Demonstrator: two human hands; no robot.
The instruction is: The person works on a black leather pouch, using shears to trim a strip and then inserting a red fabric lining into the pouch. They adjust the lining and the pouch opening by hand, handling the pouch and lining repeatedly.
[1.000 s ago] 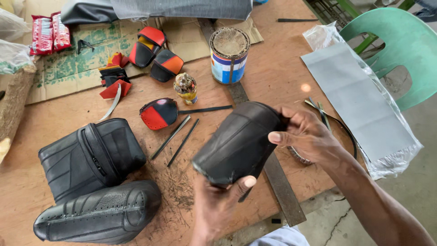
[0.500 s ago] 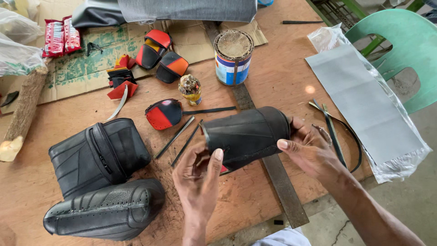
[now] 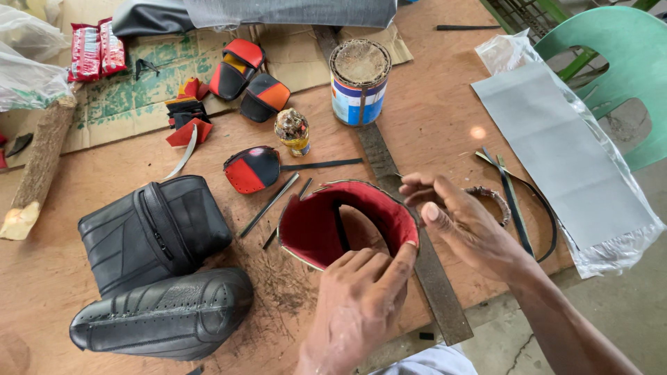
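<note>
My left hand point(image 3: 358, 298) grips the near edge of a curved leather piece point(image 3: 326, 222), black outside and red inside, which stands curled open on the wooden table point(image 3: 431, 118). Its red lining faces the camera. My right hand point(image 3: 462, 222) hovers at the piece's right side, fingers spread, thumb and forefinger pinched near its upper rim; whether it holds anything is unclear. A long metal ruler point(image 3: 410, 236) runs under the piece.
Two black leather bags point(image 3: 156, 232) point(image 3: 163, 316) lie at left. Red-and-black leather parts point(image 3: 251, 169) point(image 3: 246, 76), a small bottle point(image 3: 292, 130), a glue tin point(image 3: 358, 80), thin black strips point(image 3: 517, 208), a grey sheet in plastic point(image 3: 556, 149), and a green chair point(image 3: 618, 62) surround them.
The leather piece has been turned so its red inside now faces up. My left hand moved to its near edge and my right hand came off its right end.
</note>
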